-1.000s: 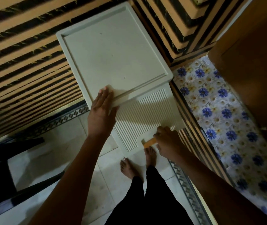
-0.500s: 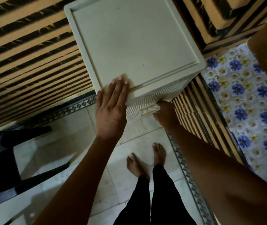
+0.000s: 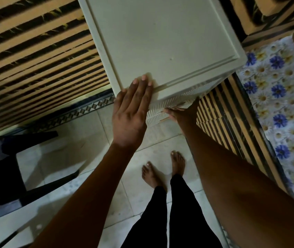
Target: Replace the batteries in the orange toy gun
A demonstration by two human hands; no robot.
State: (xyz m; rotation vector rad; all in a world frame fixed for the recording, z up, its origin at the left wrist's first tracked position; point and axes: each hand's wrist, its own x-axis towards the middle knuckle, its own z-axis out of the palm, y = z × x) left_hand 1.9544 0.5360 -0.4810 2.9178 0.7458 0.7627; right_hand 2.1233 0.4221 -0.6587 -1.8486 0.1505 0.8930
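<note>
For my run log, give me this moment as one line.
left hand: flat on cream plastic drawer unit top | right hand: at ribbed drawer front, grip unclear | orange toy gun: not visible

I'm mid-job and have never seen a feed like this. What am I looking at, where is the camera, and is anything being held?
There is no machine here: these are a person's two bare hands, seen from a wide-angle camera worn on the head and looking down, so you also see their legs and bare feet on the tiled floor.

The big pale shape is a cream plastic drawer unit, seen from above. The left hand lies flat, fingers straight, on the near edge of its top. The right hand is lower, against the ribbed drawer front; I cannot tell whether it has a grip on anything.

Beside the unit are striped cushions, a flowered cloth on the right, and a dark chair at the left. No orange toy gun or batteries are visible in this picture.
</note>
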